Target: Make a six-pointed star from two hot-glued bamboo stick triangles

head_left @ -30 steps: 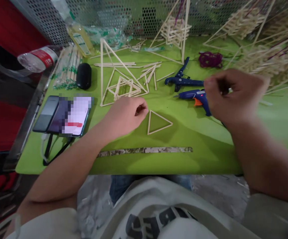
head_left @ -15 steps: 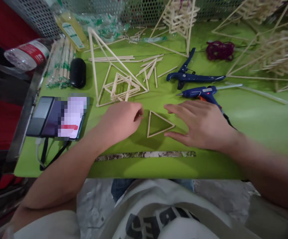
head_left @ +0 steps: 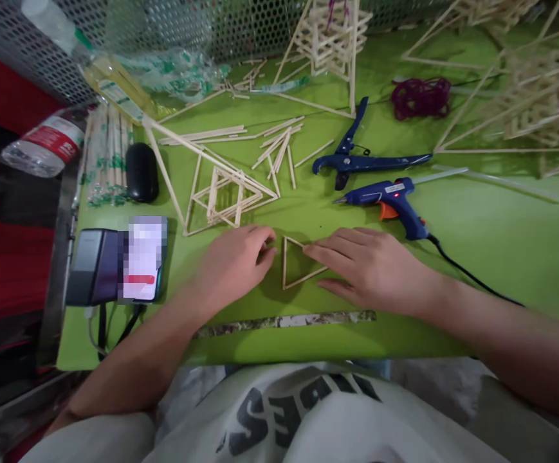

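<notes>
A small triangle of thin wooden sticks lies flat on the green tabletop between my hands. My right hand reaches over the triangle's right corner and hides it. Its fingers are stretched out, with the thumb apart from them; whether they touch the sticks I cannot tell. Just left of the triangle, my left hand rests with curled fingers. Its fingertips are turned in, so anything inside them is hidden. A blue hot glue gun with an orange trigger lies beyond my right hand.
Blue cutters lie behind the glue gun. A larger stick frame holds smaller stick shapes, with loose sticks nearby. A phone, black case, bottles and purple cord surround them. A narrow strip lies near the front edge.
My right hand has moved left over the triangle, covering its right corner, and its fingers are closer together. The left hand stays curled beside it. The view has shifted slightly.
</notes>
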The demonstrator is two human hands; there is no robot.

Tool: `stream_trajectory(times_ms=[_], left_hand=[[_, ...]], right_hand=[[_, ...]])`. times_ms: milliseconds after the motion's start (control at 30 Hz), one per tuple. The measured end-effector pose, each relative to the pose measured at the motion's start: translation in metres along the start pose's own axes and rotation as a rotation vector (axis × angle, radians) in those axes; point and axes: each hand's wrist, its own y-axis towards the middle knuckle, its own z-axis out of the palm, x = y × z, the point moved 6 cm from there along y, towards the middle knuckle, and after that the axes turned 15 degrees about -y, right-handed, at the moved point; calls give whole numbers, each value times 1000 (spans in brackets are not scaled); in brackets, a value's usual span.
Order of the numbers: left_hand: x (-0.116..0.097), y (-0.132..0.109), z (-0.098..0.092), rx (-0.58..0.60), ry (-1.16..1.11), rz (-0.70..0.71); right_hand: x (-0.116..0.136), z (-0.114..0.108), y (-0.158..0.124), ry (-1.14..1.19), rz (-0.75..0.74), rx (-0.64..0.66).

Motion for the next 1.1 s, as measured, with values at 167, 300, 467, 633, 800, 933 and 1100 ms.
stream_trajectory(times_ms=[167, 300, 467, 633, 800, 933, 1100], left_hand=[[2, 2, -1, 49, 17, 0], [2, 4, 1, 76, 46, 16], [3, 2, 2, 88, 55, 38], [7, 1, -1, 127, 35, 62], [9, 2, -2, 163, -11, 65], [7, 1, -4, 185, -17, 72], [4, 2, -4, 229, -23, 49]], right_hand=[[-6, 0, -1, 46, -18, -22], [-12, 1, -2, 74, -58, -35], [-13, 3, -4, 71, -71, -38], [-13, 5, -6, 19, -64, -7], [-14, 4, -4, 121, -43, -43], [-15, 5, -3, 171, 11, -16], [-14, 0, -1, 201, 37, 1]])
